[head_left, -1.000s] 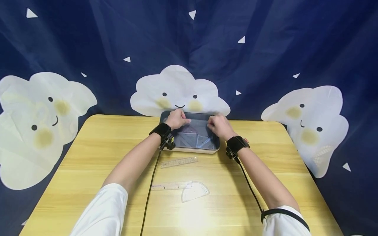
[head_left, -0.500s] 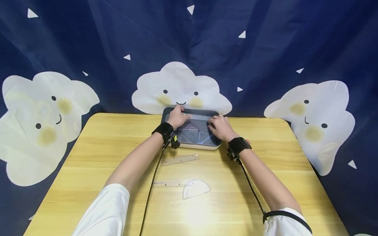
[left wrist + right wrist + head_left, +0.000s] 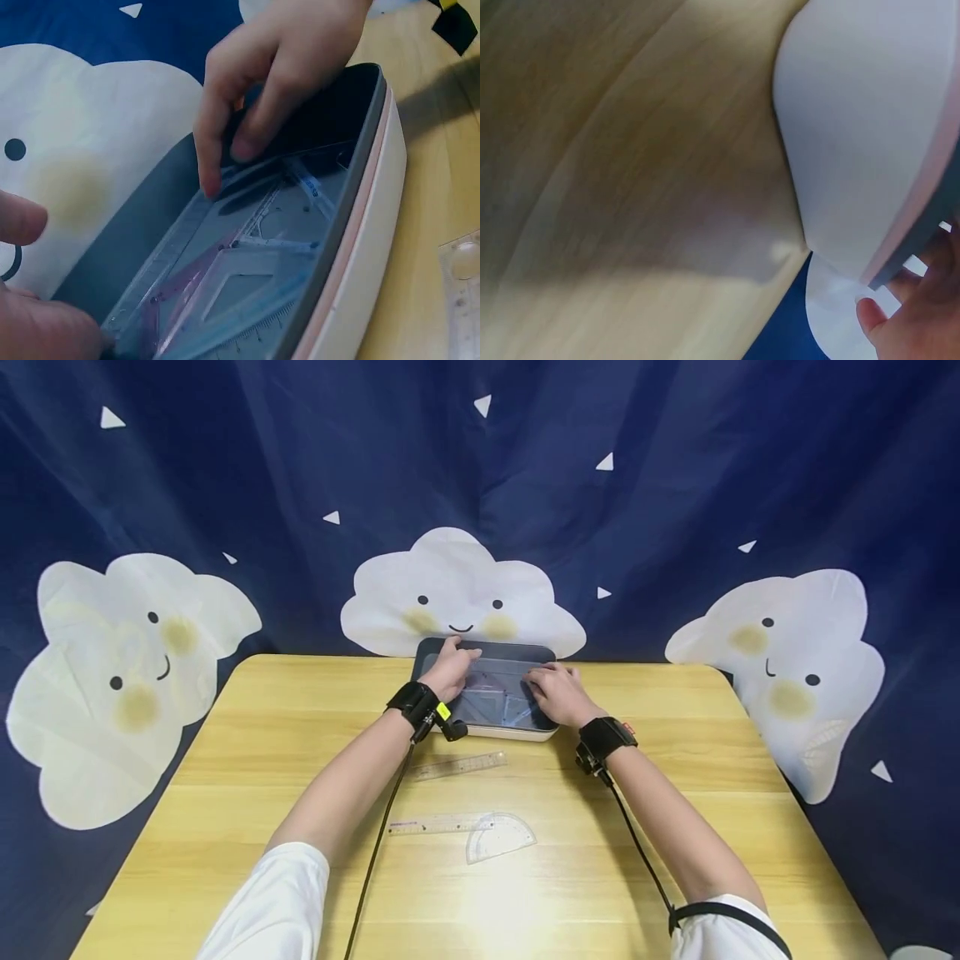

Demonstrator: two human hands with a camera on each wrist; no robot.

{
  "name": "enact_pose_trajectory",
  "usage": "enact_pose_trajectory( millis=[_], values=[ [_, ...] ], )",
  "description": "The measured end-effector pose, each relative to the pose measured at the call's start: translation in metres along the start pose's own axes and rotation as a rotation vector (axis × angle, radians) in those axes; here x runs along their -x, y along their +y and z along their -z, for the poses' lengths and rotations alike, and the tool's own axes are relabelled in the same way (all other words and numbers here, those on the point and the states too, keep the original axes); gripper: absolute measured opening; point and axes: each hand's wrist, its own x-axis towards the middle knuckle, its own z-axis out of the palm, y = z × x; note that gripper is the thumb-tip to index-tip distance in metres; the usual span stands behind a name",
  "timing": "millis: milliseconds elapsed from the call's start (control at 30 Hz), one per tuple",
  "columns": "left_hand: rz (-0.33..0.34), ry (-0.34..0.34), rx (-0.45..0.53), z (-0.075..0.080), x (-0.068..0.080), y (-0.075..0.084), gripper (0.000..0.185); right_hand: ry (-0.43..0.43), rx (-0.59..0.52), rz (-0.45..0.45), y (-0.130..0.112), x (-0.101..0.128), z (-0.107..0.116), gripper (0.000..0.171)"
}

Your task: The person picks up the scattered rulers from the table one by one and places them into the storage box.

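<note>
At the table's back stands an open pencil-case-like box (image 3: pixel 517 734), with pale walls and a dark grey inside. In it lie a clear ruler (image 3: pixel 156 262) along the far wall, a pinkish set square (image 3: pixel 180 289) and several clear or bluish drawing pieces. My left hand (image 3: pixel 448 674) reaches over the box's left end, index finger and thumb extended; in the left wrist view a fingertip meets the ruler's near end. My right hand (image 3: pixel 558 693) reaches over the right end, one finger pointing down onto the ruler's other end. Neither hand visibly grips anything.
On the wooden table (image 3: pixel 637 860) before the box lie a short clear ruler (image 3: pixel 460 766), a longer clear ruler (image 3: pixel 442 824) and a clear protractor (image 3: pixel 501 841) overlapping its right end. A blue cloud-print curtain (image 3: pixel 300 460) hangs behind. Cables (image 3: pixel 378 860) trail from both wrists.
Both hands stay over the box. The left fingers have spread from a closer, pinched pose, and the right hand's fingers lie flatter. The ruler shows low along the box's far side.
</note>
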Motion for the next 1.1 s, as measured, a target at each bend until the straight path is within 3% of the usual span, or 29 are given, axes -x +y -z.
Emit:
enact_pose_trajectory(
  millis=[100, 167, 267, 400, 500, 600, 733, 933, 1100],
  values=[
    [-0.004, 0.016, -0.004, 0.006, 0.004, 0.002, 0.069, 0.020, -0.005, 0.005, -0.002, 0.001, 0.004, 0.030],
    [-0.039, 0.020, -0.069, 0.011, 0.009, 0.000, 0.067, 0.034, -0.021, 0.018, -0.004, 0.004, 0.001, 0.031],
    [-0.147, -0.017, -0.285, 0.017, 0.025, 0.001, 0.062, 0.078, -0.063, 0.057, -0.010, 0.011, 0.002, 0.031],
    [-0.370, -0.097, -0.625, 0.028, 0.058, 0.001, 0.055, 0.143, -0.106, 0.135, -0.021, 0.032, 0.004, 0.028],
    [-0.503, -0.138, -0.785, 0.044, 0.083, -0.009, 0.046, 0.189, -0.126, 0.192, -0.030, 0.052, 0.002, 0.026],
    [-0.568, -0.156, -0.911, 0.061, 0.103, -0.026, 0.032, 0.220, -0.155, 0.235, -0.043, 0.068, -0.002, 0.022],
    [-0.586, -0.170, -1.056, 0.077, 0.122, -0.048, 0.024, 0.226, -0.175, 0.281, -0.061, 0.078, -0.010, 0.018],
    [-0.534, -0.174, -1.209, 0.081, 0.135, -0.069, 0.045, 0.133, -0.179, 0.286, -0.082, 0.075, -0.020, 0.025],
    [-0.480, -0.160, -1.208, 0.082, 0.142, -0.081, 0.045, 0.049, -0.192, 0.291, -0.093, 0.071, -0.029, 0.031]
  ],
)
